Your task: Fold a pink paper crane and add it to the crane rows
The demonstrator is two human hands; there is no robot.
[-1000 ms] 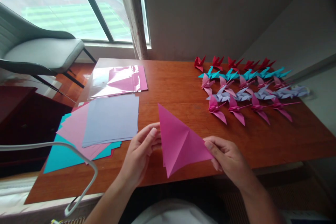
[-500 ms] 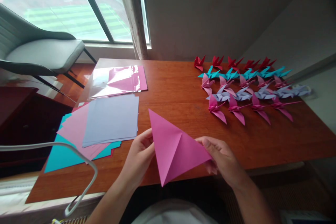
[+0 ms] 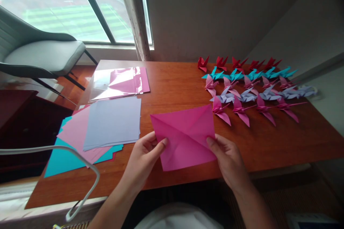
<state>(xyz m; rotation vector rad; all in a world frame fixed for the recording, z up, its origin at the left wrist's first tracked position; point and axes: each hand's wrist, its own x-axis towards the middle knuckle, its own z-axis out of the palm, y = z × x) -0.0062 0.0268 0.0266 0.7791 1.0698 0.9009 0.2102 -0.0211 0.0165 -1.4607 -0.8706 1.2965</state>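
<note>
A square sheet of magenta origami paper [image 3: 188, 128], marked by diagonal creases, is held opened out between my two hands above the near edge of the table. My left hand [image 3: 147, 154] pinches its left side, thumb on top and fingers mostly hidden underneath. On the right side my right hand [image 3: 227, 155] grips it the same way. Beyond the sheet, at right, stand rows of folded paper cranes: red [image 3: 221, 63], turquoise [image 3: 233, 75], light pink [image 3: 231, 86], pale lilac [image 3: 247, 95] and magenta [image 3: 242, 111].
Lilac sheets [image 3: 114, 121] lie at left over light pink [image 3: 72, 125] and turquoise paper [image 3: 61, 162]. Behind them is a clear plastic packet [image 3: 118, 82] with magenta paper. A white curved tube [image 3: 92, 182] crosses the lower left. A chair [image 3: 45, 55] stands by the window.
The magenta paper has gone from a folded triangle to an opened square. Both thumbs now press on its upper face. The cranes and paper stacks stay in place.
</note>
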